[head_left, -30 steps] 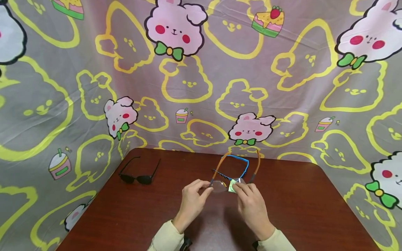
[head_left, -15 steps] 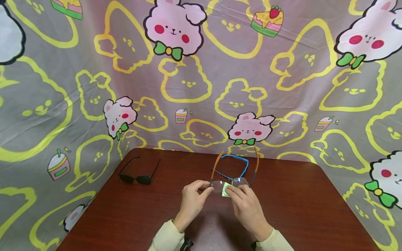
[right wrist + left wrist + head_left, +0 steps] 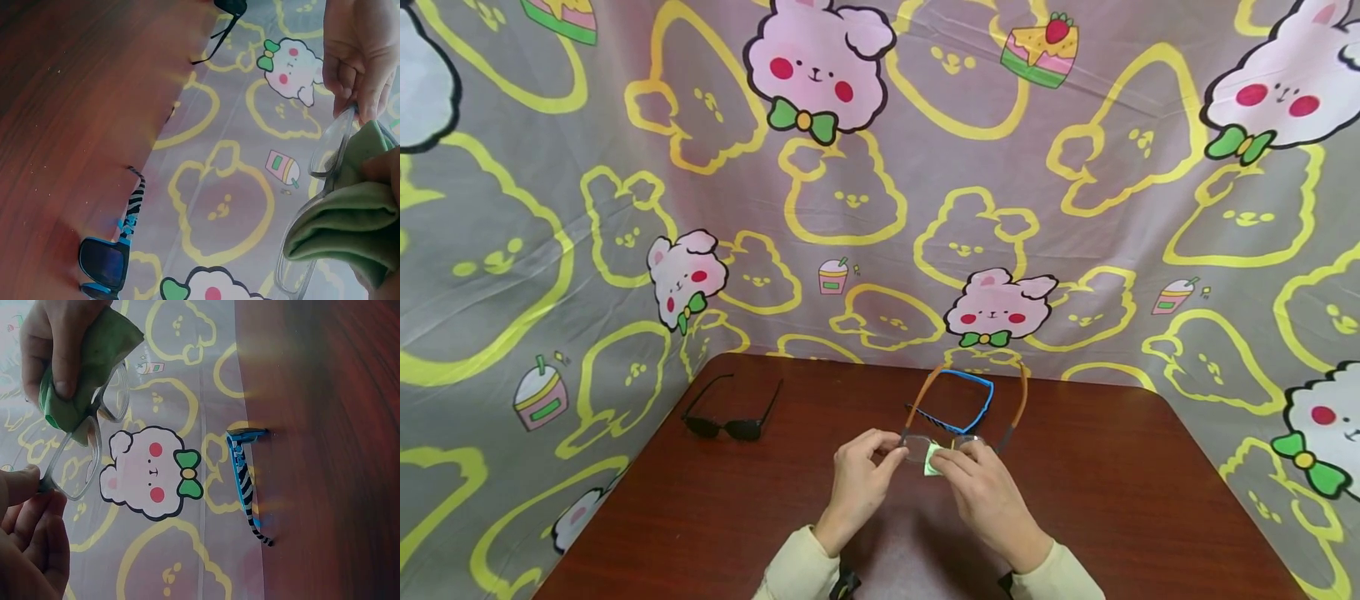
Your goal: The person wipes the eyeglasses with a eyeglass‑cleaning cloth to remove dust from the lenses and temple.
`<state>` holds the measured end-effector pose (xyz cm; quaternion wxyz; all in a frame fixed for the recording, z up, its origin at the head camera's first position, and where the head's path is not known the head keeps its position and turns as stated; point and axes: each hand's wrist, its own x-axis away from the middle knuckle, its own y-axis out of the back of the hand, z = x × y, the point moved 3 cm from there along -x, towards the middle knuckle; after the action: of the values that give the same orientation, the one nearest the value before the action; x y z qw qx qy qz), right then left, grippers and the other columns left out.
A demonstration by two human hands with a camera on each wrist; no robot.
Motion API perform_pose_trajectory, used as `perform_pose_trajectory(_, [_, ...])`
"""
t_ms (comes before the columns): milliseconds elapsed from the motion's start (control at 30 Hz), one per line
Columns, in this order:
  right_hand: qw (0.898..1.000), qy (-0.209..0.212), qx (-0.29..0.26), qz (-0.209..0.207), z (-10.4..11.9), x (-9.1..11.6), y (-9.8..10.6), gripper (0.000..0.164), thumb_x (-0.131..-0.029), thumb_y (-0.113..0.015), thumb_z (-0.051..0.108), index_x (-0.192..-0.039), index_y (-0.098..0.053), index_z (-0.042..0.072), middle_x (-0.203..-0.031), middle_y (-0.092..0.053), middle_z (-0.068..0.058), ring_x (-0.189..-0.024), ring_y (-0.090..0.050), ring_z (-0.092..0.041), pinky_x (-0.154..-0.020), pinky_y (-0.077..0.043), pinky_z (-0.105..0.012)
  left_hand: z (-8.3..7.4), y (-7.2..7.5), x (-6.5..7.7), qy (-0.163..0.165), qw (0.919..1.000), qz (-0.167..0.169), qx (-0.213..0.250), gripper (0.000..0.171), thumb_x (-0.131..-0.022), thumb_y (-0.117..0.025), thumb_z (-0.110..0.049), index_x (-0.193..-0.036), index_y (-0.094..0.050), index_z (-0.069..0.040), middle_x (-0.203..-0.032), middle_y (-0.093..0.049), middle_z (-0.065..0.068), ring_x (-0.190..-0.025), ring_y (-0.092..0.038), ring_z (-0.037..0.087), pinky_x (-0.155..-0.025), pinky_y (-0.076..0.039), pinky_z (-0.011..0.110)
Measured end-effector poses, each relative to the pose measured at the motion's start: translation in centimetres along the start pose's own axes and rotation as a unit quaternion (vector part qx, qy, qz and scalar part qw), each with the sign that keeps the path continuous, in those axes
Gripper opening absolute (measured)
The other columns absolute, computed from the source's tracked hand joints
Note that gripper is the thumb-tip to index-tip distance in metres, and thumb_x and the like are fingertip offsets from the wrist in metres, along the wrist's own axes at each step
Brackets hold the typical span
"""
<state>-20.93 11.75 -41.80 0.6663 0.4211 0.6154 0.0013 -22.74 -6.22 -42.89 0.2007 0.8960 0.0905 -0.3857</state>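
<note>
A pair of clear-framed eyeglasses (image 3: 916, 448) with orange-brown temples is held up over the table, temples pointing away from me. My left hand (image 3: 859, 479) pinches its left corner by the hinge, between thumb and fingers. In my right hand (image 3: 992, 500) is a folded green cloth (image 3: 932, 461), pressed at the bridge and the inner part of the left lens. The left wrist view has the cloth (image 3: 94, 369) wrapped over the frame's middle. From the right wrist, cloth folds (image 3: 344, 219) show on both sides of the frame, covering part of the lenses.
Blue sunglasses (image 3: 990, 396) with zebra-striped temples lie on the table behind the eyeglasses. Black sunglasses (image 3: 745, 430) rest at the left with temples unfolded. A patterned cloth curtain (image 3: 865, 192) surrounds the brown table (image 3: 737, 517) at its back and sides.
My right hand has slid the green cloth leftward, from the right lens across the bridge to the left lens. The eyeglasses tilted slightly and tipped back; my left hand keeps its pinch.
</note>
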Motion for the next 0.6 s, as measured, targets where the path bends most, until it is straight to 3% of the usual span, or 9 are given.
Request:
perform_pose_trajectory(133, [1.0, -0.001, -0.006, 0.005, 0.18, -0.05, -0.13, 0.037, -0.102, -0.032, 0.011, -0.096, -0.069, 0.006, -0.094, -0.068, 0.0, -0.076, -0.052, -0.02, -0.068, -0.042, -0.034, 0.0, -0.18, 0.09, -0.003, 0.9999, 0.011, 0.005, 0.011, -0.076, -0.079, -0.01, -0.083, -0.071, -0.012, -0.076, -0.064, -0.013, -0.066, -0.058, 0.002, -0.054, -0.045, 0.02])
perform_pose_trajectory(333, [1.0, -0.011, -0.005, 0.0, 0.42, -0.03, -0.31, 0.034, -0.098, -0.035, 0.009, -0.095, -0.069, 0.007, -0.092, -0.068, 0.0, -0.075, -0.052, -0.019, -0.065, -0.042, -0.034, 0.02, -0.43, 0.3, 0.0, 0.9997, 0.019, 0.013, 0.011, -0.076, -0.079, -0.007, -0.082, -0.071, -0.008, -0.074, -0.063, -0.012, -0.064, -0.057, 0.002, -0.051, -0.047, 0.025])
perform_pose_trajectory(600, [1.0, -0.002, -0.01, -0.006, 0.65, -0.08, -0.57, 0.032, -0.096, -0.037, 0.008, -0.096, -0.069, 0.007, -0.094, -0.068, 0.001, -0.075, -0.051, -0.02, -0.068, -0.043, -0.033, 0.08, -0.55, 0.26, 0.001, 0.9998, 0.018, 0.011, 0.015, -0.074, -0.08, -0.005, -0.083, -0.071, -0.012, -0.075, -0.063, -0.012, -0.066, -0.058, 0.003, -0.054, -0.045, 0.017])
